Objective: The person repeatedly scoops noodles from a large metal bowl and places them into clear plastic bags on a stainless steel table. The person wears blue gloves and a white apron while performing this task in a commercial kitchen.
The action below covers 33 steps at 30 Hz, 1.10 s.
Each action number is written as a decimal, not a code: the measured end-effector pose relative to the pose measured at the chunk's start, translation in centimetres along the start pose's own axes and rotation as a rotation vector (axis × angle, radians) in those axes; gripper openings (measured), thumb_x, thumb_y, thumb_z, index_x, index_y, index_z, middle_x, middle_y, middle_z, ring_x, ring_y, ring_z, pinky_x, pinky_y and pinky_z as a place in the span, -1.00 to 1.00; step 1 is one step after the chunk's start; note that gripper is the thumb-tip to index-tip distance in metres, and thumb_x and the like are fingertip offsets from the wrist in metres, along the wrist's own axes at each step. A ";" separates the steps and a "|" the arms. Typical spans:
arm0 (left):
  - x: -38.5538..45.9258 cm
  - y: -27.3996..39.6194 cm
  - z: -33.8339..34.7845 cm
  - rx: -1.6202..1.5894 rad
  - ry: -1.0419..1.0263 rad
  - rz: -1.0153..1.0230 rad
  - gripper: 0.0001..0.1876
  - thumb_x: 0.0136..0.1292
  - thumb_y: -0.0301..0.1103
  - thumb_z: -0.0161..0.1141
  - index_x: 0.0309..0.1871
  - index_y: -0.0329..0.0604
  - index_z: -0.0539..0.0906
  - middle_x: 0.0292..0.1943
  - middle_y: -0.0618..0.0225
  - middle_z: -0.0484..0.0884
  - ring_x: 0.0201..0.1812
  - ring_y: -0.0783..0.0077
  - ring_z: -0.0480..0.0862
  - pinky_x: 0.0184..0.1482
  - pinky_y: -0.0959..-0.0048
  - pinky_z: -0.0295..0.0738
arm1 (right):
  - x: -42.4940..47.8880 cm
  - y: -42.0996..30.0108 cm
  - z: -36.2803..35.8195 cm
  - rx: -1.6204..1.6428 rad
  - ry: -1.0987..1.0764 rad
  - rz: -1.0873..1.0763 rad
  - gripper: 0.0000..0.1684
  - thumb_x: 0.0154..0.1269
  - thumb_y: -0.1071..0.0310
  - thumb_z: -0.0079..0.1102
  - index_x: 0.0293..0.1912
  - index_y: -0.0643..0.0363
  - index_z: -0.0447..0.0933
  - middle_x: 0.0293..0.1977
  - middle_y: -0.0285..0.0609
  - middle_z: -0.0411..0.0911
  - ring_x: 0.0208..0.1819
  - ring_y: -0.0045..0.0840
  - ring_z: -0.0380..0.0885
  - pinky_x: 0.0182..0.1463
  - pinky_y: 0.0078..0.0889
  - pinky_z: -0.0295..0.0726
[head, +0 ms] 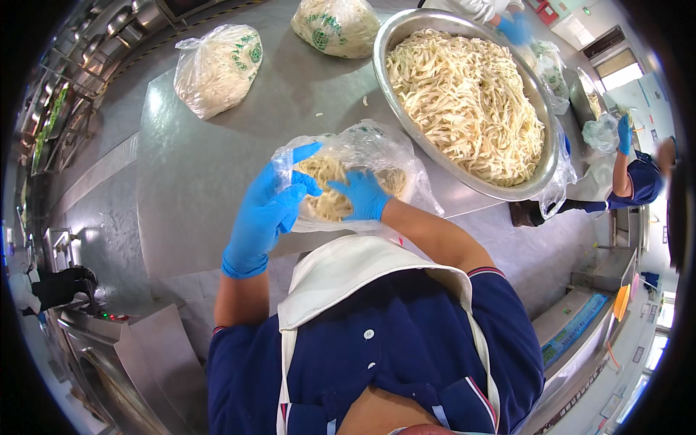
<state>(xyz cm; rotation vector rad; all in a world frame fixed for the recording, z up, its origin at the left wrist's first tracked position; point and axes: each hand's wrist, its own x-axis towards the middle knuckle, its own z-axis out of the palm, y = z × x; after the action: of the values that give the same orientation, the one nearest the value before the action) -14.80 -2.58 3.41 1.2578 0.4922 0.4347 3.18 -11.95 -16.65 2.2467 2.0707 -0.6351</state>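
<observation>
A clear plastic bag [375,144] lies with its mouth towards me on the steel table, with pale noodle-like strips [324,204] inside. My left hand [274,204], in a blue glove, grips the bag's left edge, and the film drapes over its raised index finger. Inside the bag mouth, my gloved right hand [365,197] rests on the strips with its fingers spread. Beyond the bag on the right stands a large oval steel basin [385,70], heaped with the same kind of pale strips [467,106].
Two filled plastic bags, the left one [220,70] and the right one [336,27], sit on the steel table [179,190]. Past the basin a gloved hand [514,27] of another person shows. A co-worker [636,174] at the right handles a plastic bag [601,135].
</observation>
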 end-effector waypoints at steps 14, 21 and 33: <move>0.9 0.4 0.7 0.096 0.008 0.048 -0.60 0.25 -0.41 -0.12 0.16 -0.32 0.32 -0.41 0.37 0.53 -0.73 0.86 0.13 -0.72 0.82 -0.05 | 1.1 2.8 -2.0 0.648 0.279 0.021 -0.26 -0.20 0.17 0.28 0.09 0.04 0.34 -0.03 0.02 0.40 0.02 -0.25 0.38 0.07 -0.30 0.37; 4.5 0.2 -0.3 0.211 0.135 0.075 -0.62 0.26 -0.32 -0.09 0.13 -0.20 0.37 -0.41 0.45 0.47 -0.70 0.87 0.09 -0.71 0.82 -0.07 | -5.8 2.8 -15.5 1.022 0.335 -0.141 -0.35 -0.21 0.37 0.28 0.01 0.24 0.39 -0.19 -0.10 0.51 -0.16 -0.47 0.48 -0.04 -0.45 0.45; 4.6 1.7 -3.7 1.619 0.549 0.438 -0.54 0.05 -0.36 0.17 0.05 -0.29 0.41 -0.04 0.16 0.48 -0.13 0.19 0.47 -0.07 0.30 0.33 | -18.1 17.0 -26.5 1.505 1.012 -0.038 -0.48 -0.10 0.50 0.19 -0.03 0.28 0.39 -0.26 -0.18 0.52 -0.28 -0.56 0.52 -0.16 -0.55 0.51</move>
<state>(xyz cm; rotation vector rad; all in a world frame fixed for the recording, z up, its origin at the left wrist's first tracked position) -13.25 3.34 3.67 2.8628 1.1349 0.7976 26.26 -23.67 8.87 3.9504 2.1837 -1.8155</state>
